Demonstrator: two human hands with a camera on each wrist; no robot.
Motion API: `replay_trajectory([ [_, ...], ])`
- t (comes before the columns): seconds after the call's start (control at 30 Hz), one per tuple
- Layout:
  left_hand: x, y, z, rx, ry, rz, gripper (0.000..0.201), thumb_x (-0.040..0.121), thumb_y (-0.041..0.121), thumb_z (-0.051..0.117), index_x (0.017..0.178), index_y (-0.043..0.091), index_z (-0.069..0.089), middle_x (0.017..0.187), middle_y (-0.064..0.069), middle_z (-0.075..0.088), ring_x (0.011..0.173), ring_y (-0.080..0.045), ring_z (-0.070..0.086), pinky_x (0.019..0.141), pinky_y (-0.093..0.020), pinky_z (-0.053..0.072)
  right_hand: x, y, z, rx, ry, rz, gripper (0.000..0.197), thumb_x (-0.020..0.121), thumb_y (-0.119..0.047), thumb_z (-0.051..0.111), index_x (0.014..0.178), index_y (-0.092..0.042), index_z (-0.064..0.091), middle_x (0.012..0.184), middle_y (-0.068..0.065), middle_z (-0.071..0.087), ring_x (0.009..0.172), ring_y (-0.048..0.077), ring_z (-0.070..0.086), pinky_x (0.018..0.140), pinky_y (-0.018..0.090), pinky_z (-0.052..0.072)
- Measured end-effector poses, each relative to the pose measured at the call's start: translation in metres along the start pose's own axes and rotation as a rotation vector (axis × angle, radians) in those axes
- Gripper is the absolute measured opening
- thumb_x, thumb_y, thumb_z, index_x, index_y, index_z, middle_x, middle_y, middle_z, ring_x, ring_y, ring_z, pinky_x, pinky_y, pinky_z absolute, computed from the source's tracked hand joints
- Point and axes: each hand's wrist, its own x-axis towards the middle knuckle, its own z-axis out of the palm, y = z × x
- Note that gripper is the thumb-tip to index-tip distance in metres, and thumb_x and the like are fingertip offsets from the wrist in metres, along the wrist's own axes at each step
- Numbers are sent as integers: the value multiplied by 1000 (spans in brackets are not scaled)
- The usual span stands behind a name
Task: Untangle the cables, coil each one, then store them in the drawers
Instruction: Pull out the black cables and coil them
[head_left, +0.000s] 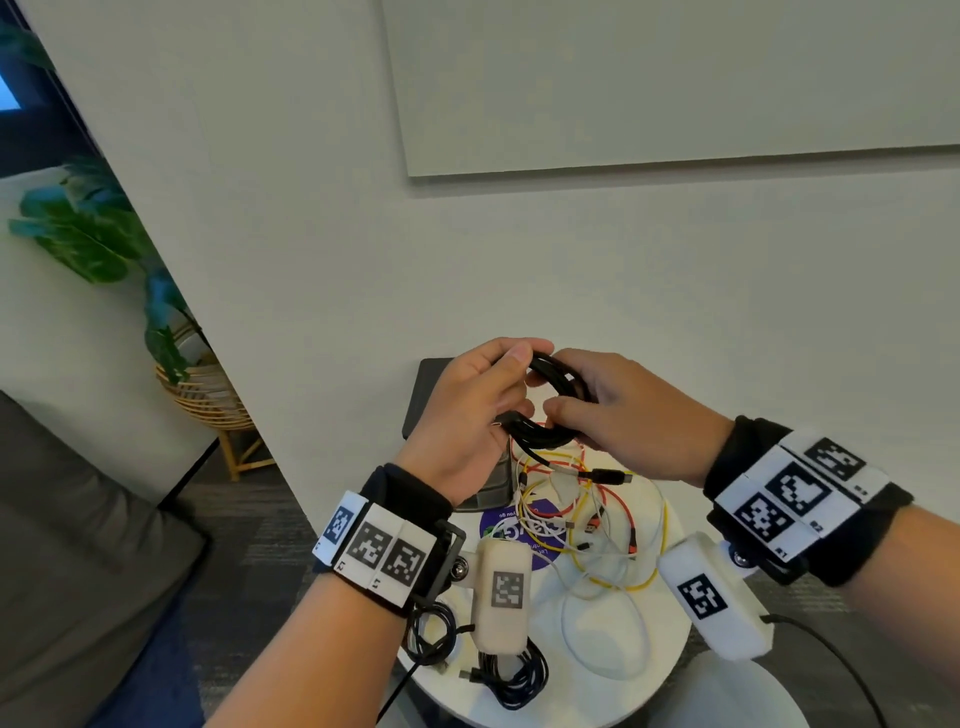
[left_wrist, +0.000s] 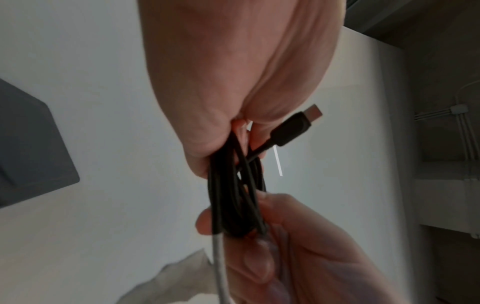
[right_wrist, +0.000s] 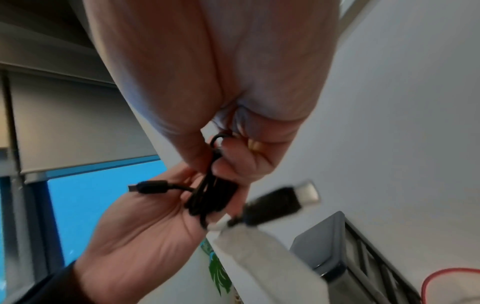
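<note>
A black cable (head_left: 558, 387) wound into a coil is held in the air above a small round white table (head_left: 670, 644). My left hand (head_left: 475, 410) grips the coil's left side, thumb on top. My right hand (head_left: 618, 410) pinches the right side of the same black cable (left_wrist: 233, 205). One plug (left_wrist: 296, 127) sticks out by my left palm; the other plug (head_left: 608, 475) hangs below the coil. In the right wrist view the black cable (right_wrist: 210, 197) lies bunched between both hands. A tangle of red, yellow and white cables (head_left: 587, 525) lies on the table. A grey drawer unit (head_left: 431, 395) stands behind my hands.
A coiled dark blue cable (head_left: 514, 675) lies at the table's near edge, under my left wrist camera. A purple round sticker (head_left: 498, 525) shows under the tangle. A potted plant in a wicker stand (head_left: 202, 389) is at left, beside a grey sofa (head_left: 78, 545). A white wall rises behind the table.
</note>
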Motion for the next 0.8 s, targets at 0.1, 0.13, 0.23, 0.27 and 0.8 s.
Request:
replay_trajectory([
  [0.1,2,-4,3,8,2,6,27,108,13,43,117,0,64,61,7,53,51,-2,47,71,-24,37,1,2,10,-129,34,9,21,101,-12,43,121,-12,51,79,5,59,61,17,49,55,26,38],
  [0.13,2,-6,4,13,5,1,27,108,12,43,119,-2,63,59,11,57,52,-2,49,72,-26,37,2,3,12,-138,30,23,22,102,-12,41,122,-11,49,83,9,62,62,19,51,55,28,40],
  [0.23,3,-9,5,25,21,-18,28,108,13,44,119,-3,65,65,8,60,53,-3,48,68,-24,39,3,5,14,-130,1,58,25,101,-12,40,126,-13,46,96,16,67,68,23,56,63,38,48],
  [0.27,3,-10,5,33,24,-22,29,108,13,44,118,-3,66,70,4,58,52,-3,46,66,-24,38,4,5,13,-111,-13,66,28,101,-12,41,129,-14,45,97,16,67,70,24,58,65,39,50],
  [0.8,-2,-41,1,119,57,-25,34,110,24,39,133,20,64,90,-5,66,87,-14,63,86,-28,49,2,30,26,-425,-32,132,7,108,-18,38,102,-16,41,77,6,57,62,22,54,56,33,41],
])
